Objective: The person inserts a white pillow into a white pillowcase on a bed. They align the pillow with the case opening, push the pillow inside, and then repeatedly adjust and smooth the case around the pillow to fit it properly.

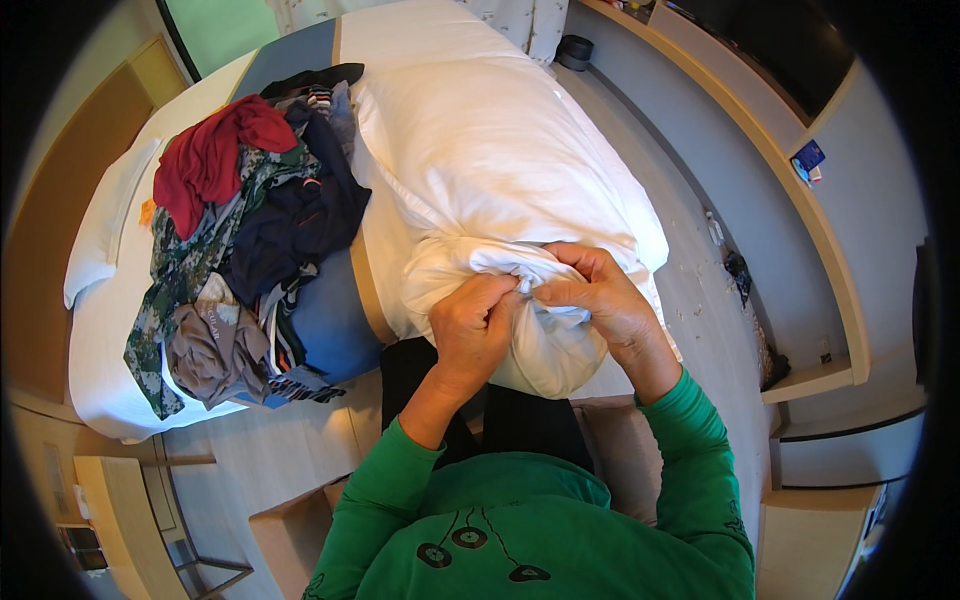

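A white duvet (490, 150) is spread over the right part of the bed. Its near end is bunched into a twisted, puffy bundle in front of my body. My left hand (468, 325) is closed, pinching a small fold at the middle of that bundle between thumb and fingers. Close beside it, my right hand (608, 300) is also closed on the white fabric, thumb and forefinger meeting near the same spot. Between the two sets of fingertips the cloth is drawn into a tight pucker; whether a tie or knot is there, I cannot tell.
Left of the duvet, a heap of clothes lies on the bed, with a red garment (220, 150), a dark navy one (300, 220) and a brown one (215, 345). A pillow (110, 225) rests by the headboard. A long shelf (800, 180) runs along the right wall.
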Demonstrator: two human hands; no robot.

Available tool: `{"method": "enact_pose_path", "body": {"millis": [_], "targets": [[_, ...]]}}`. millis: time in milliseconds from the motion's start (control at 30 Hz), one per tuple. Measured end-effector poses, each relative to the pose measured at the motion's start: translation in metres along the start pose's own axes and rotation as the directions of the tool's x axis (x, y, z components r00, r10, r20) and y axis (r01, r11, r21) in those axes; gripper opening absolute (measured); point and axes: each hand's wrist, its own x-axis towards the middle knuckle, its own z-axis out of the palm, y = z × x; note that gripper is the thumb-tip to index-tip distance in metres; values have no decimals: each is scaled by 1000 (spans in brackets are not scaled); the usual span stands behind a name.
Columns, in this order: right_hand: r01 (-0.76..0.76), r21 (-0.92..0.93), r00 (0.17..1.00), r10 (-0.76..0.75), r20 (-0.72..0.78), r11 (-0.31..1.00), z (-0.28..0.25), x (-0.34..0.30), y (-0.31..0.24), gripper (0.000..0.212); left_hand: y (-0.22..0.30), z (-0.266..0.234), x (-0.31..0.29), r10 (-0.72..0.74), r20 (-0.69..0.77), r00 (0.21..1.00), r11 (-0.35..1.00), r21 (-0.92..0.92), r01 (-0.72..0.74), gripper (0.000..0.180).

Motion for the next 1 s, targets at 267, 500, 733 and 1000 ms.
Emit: {"method": "enact_pose_path", "body": {"millis": [267,500,733,1000], "targets": [[272,-219,958,-241,157,937,-3,3,11,31,-4,-2,2,-46,46,998,998,42,44,5],[462,-738,857,-462,229,492,8,-14,13,37,-17,7,-4,-85,-10,996,992,91,86,2],[414,-909,650,-683,333,-49,56,-32,53,50,-40,15,-18,-128,-74,989,987,-110,119,7],[526,-742,681,-728,76,415,39,-21,38,27,-40,12,-23,-139,-121,983,937,-337,91,12]]}}
